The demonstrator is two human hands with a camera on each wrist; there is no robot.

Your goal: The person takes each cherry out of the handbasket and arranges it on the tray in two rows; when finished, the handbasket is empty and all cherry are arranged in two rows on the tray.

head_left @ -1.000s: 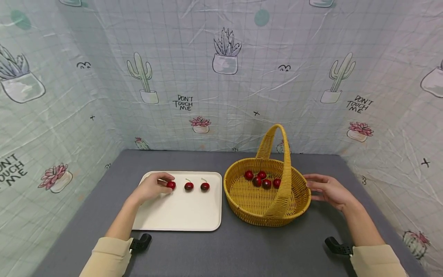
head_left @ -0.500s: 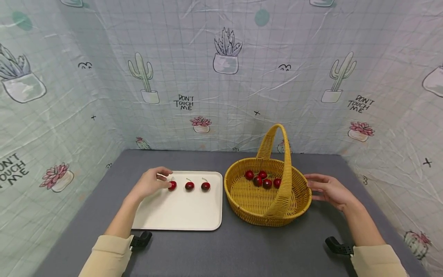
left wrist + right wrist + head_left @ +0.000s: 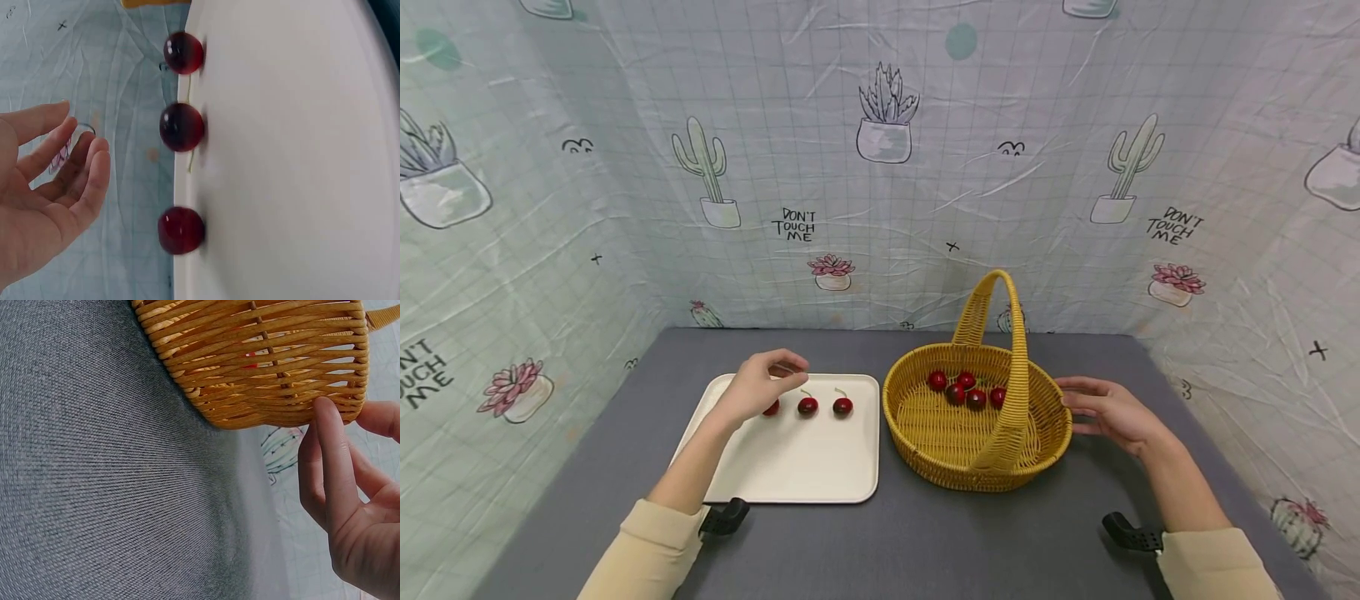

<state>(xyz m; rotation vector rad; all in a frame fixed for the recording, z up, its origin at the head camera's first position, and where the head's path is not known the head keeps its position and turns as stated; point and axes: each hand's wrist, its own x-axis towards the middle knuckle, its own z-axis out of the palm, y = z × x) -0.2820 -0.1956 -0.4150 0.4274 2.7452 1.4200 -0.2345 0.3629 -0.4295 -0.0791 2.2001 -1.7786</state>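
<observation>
Three dark red cherries lie in a row on the white tray [image 3: 790, 475]: a left one [image 3: 181, 230], a middle one [image 3: 807, 407] and a right one [image 3: 842, 407]. My left hand [image 3: 760, 387] hovers over the tray's far left part, partly covering the left cherry in the head view. Its fingers are loosely bent, with nothing seen between them in the left wrist view. At the right side of the yellow wicker basket [image 3: 925, 462], my right hand [image 3: 1116, 414] touches the outer wall near the rim with its fingertips [image 3: 326, 409]. Several cherries [image 3: 955, 393] lie inside the basket.
The basket's tall handle [image 3: 1017, 375] arches over it. A grey cloth-covered table [image 3: 925, 550] lies beneath everything. A printed curtain [image 3: 880, 208] hangs behind and along both sides. Each forearm has a black strap at the wrist.
My left hand has let go of the left cherry, then lifted and moved to the right over the row. The right hand stays at the basket.
</observation>
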